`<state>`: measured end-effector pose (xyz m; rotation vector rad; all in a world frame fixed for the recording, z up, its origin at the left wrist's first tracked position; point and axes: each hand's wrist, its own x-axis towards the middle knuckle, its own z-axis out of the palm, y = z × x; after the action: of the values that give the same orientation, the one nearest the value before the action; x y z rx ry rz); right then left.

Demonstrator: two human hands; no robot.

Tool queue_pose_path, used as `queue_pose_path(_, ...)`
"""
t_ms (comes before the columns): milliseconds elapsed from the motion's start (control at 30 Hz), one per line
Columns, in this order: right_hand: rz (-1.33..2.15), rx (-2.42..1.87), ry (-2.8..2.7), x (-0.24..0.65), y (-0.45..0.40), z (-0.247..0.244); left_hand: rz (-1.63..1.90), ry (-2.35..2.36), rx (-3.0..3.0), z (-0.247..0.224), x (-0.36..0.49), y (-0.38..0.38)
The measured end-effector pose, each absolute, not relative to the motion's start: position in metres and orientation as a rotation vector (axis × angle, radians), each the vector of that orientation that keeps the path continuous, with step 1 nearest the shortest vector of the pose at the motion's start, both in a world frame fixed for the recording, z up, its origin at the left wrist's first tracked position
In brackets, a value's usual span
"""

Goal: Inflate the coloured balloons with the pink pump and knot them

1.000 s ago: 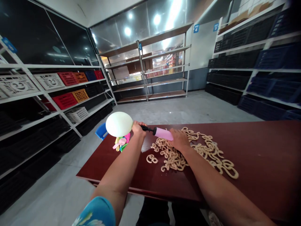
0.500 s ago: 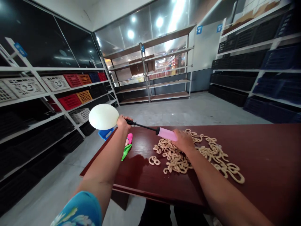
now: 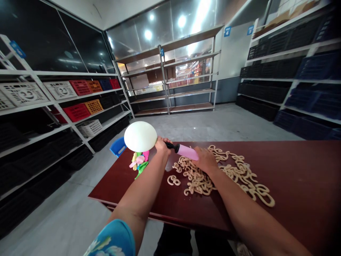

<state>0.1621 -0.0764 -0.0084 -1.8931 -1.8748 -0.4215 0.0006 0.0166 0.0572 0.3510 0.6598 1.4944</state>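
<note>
A pale, inflated balloon (image 3: 140, 136) sits at the nozzle end of a pink-and-black hand pump (image 3: 187, 152). My left hand (image 3: 163, 145) is closed around the balloon's neck and the pump's black end. My right hand (image 3: 205, 160) grips the pink barrel. Hardly any of the black rod shows between the two hands. Beneath and beside my right hand lies a heap of beige, curled, rope-like pieces (image 3: 198, 177). Several limp, uninflated balloons (image 3: 140, 161) in pink, green and yellow rest left of my left forearm.
The dark red table (image 3: 301, 170) spans the front, its left edge near the limp balloons. A blue plastic stool or bin (image 3: 118, 146) stands past that edge. Shelves with coloured crates (image 3: 77, 112) line the left, a metal rack (image 3: 167, 81) the back, dark crates (image 3: 269, 71) the right.
My left hand has moved right toward my right hand, bringing the balloon along and sliding the pump's rod in. The limp balloons show more fully. My right hand stays almost in place.
</note>
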Motion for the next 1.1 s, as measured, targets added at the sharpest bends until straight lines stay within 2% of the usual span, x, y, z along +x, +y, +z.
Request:
queue_pose_path(400, -0.359, -1.986, -1.769, 0.17, -0.078, 0.003, 1.687, 0.691, 0.457, 0.127, -0.078, 0.065)
queue_pose_path(567, -0.389, -1.991, -1.779, 0.169, -0.076, -0.001, 1.675, 0.684, 0.401, 0.111, -0.067, 0.058)
queue_pose_path(867, -0.463, -1.916, -1.832, 0.17, -0.08, -0.002, 1.545, 0.645, 0.322, 0.059, 0.01, 0.014)
queue_pose_path(967, -0.463, -1.891, -1.84, 0.17, -0.081, -0.001, 1.528, 0.661, 0.346, 0.059, 0.011, 0.011)
queue_pose_path(1100, -0.429, -1.912, -1.803, 0.17, -0.082, 0.003, 1.566, 0.7, 0.411, 0.087, -0.016, 0.027)
